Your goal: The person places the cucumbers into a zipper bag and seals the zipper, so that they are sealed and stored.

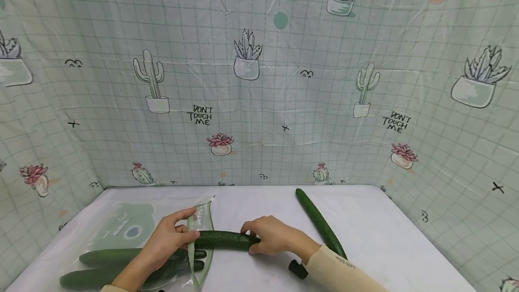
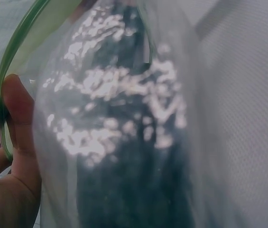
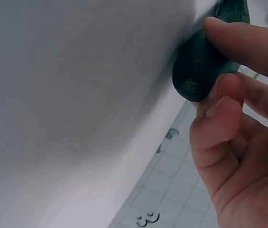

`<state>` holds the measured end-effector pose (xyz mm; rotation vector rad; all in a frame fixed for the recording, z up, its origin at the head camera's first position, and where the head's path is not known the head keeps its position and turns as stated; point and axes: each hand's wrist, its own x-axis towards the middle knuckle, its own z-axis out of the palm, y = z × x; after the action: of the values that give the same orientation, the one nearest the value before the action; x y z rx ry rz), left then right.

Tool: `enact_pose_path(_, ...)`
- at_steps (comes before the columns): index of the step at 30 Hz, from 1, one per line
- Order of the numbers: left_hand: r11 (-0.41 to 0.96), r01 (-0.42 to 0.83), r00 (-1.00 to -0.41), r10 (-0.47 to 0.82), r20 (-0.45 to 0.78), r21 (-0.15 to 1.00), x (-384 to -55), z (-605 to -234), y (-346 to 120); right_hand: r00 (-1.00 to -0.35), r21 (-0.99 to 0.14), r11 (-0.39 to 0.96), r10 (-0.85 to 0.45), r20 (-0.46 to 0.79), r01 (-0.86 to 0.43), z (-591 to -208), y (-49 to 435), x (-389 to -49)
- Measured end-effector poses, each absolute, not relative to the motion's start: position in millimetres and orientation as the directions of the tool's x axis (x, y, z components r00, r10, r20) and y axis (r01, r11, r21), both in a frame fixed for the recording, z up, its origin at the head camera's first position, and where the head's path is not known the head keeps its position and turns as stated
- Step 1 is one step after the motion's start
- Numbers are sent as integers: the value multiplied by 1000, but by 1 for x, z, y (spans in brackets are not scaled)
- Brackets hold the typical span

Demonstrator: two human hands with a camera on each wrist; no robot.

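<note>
In the head view, my left hand (image 1: 164, 240) pinches the green-edged mouth of a clear plastic bag (image 1: 204, 220) between thumb and fingers. My right hand (image 1: 273, 236) grips one end of a dark green cucumber (image 1: 225, 239). This cucumber's other end is at the bag's mouth. Inside the bag lie further cucumbers (image 1: 87, 278), side by side and partly covered by my left arm. The left wrist view shows the shiny bag film (image 2: 100, 90) over a blurred dark shape. In the right wrist view, thumb and fingers hold the cucumber's rounded tip (image 3: 190, 76).
Another cucumber (image 1: 318, 220) lies slanted on the white table (image 1: 385, 238), its near end by my right sleeve (image 1: 340, 269). A small black object (image 1: 298, 269) shows beside that sleeve. A patterned cloth (image 1: 259, 148) hangs behind and at both sides.
</note>
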<state>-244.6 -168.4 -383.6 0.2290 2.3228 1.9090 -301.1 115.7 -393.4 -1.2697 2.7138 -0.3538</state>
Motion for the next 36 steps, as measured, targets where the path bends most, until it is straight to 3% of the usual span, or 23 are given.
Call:
enact_pose_path(8, 195, 25, -982, 190, -13, 981, -244, -383, -169, -605, -248, 578, -795, 46, -778, -393, 88, -303)
enact_pose_path(22, 185, 12, -979, 201, -26, 983, -242, -382, -170, -609, -292, 584, -793, -6, -758, -388, 35, -305)
enact_pose_path(30, 193, 4, -982, 185, -33, 981, -243, -382, -169, -620, -416, 582, -782, -53, -698, -393, 36, -306)
enact_pose_path(36, 187, 27, -979, 202, -12, 982, -243, -382, -170, -644, -401, 607, -763, -52, -686, -398, 53, -305)
